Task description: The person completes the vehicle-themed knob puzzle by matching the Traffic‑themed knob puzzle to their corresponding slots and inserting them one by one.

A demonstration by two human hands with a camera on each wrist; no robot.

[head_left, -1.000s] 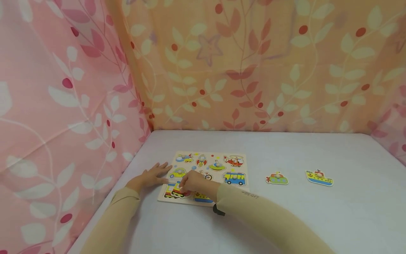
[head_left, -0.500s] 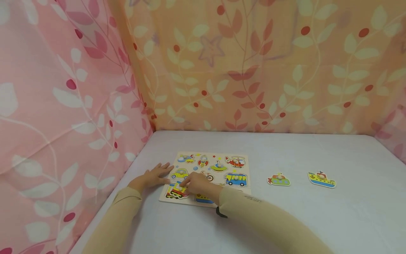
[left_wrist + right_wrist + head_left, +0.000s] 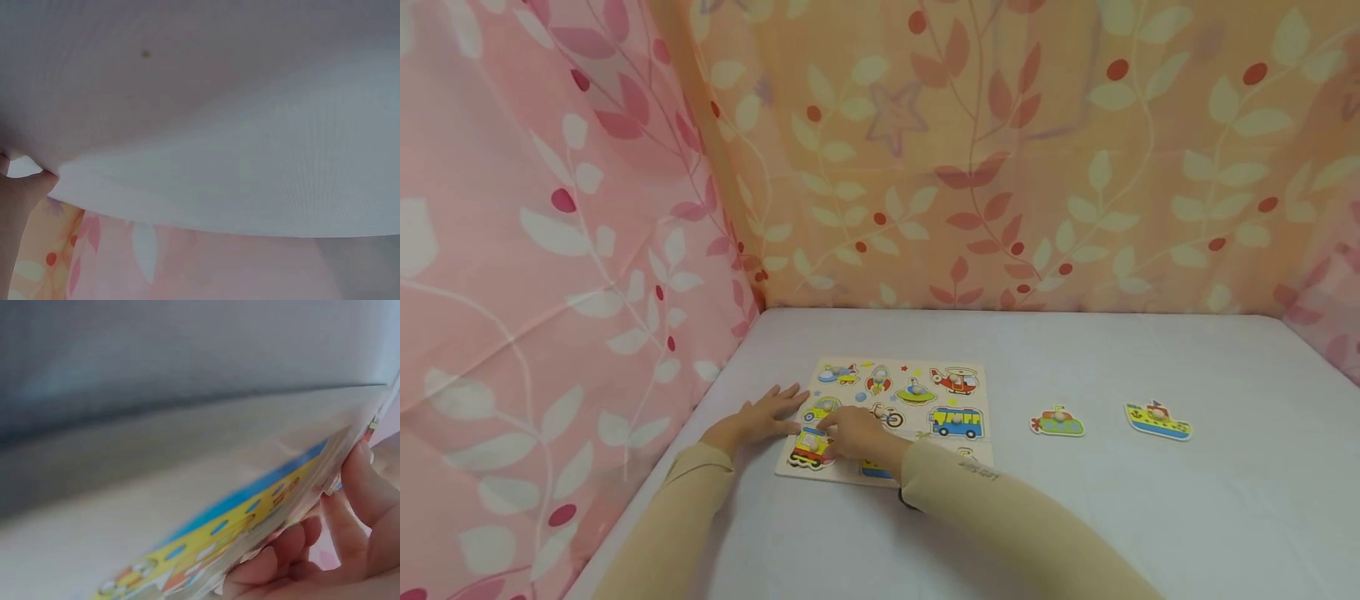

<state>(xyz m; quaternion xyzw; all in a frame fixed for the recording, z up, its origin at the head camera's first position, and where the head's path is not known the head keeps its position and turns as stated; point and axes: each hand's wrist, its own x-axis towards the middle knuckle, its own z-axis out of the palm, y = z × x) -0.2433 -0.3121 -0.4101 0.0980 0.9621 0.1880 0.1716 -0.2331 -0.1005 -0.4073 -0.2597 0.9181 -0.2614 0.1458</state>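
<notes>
A wooden knob puzzle board (image 3: 880,479) with vehicle pictures lies on the white table. Flat on the table, my left hand (image 3: 767,414) has its fingers spread, with the tips at the board's left edge; its thumb (image 3: 42,181) shows in the left wrist view. My right hand (image 3: 861,437) holds the train puzzle piece (image 3: 809,450) by its right side, over the board's lower left corner. The train's knob shows left of the fingers. In the right wrist view the thumb (image 3: 362,478) and forefinger are close together, the other fingers curled; the grip is partly hidden.
To the right of the board lie a submarine piece (image 3: 1057,422) and a ship piece (image 3: 1159,422). The bus (image 3: 956,422), helicopter (image 3: 953,381) and car (image 3: 822,409) sit on the board. Floral curtains (image 3: 970,167) stand behind and to the left.
The train piece has slid slightly left over the train picture on the board, with my right hand following. My left hand has stayed at the board's edge.
</notes>
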